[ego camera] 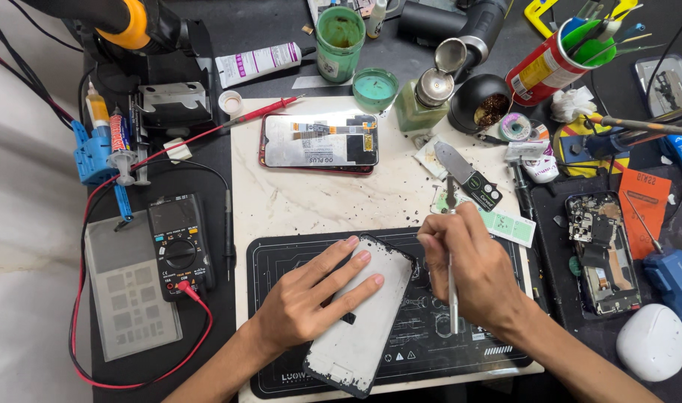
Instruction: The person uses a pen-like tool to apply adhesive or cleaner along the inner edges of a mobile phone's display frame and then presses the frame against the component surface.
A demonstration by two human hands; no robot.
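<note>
left hand: our left hand lies flat on the phone frame, fingers spread apart and pressing down on it, not curled around anything.
right hand: our right hand is closed around a thin metal tool, held upright like a pen, its upper end poking out above the fingers.
phone frame: we see it lying tilted on the black work mat, its top corner just beside our right hand, its lower end near the mat's front edge; its pale inner face is up.
work mat: it sits on a white marbled board speckled with dark crumbs.
behind the mat: a second phone, back open with a flex cable showing, lies near the board's far edge.
left side: a black multimeter with red leads, and a grey stencil sheet just beside it.
right side: an opened phone with its circuit board bare, a white rounded case near it, and a green glass bottle farther back.
</note>
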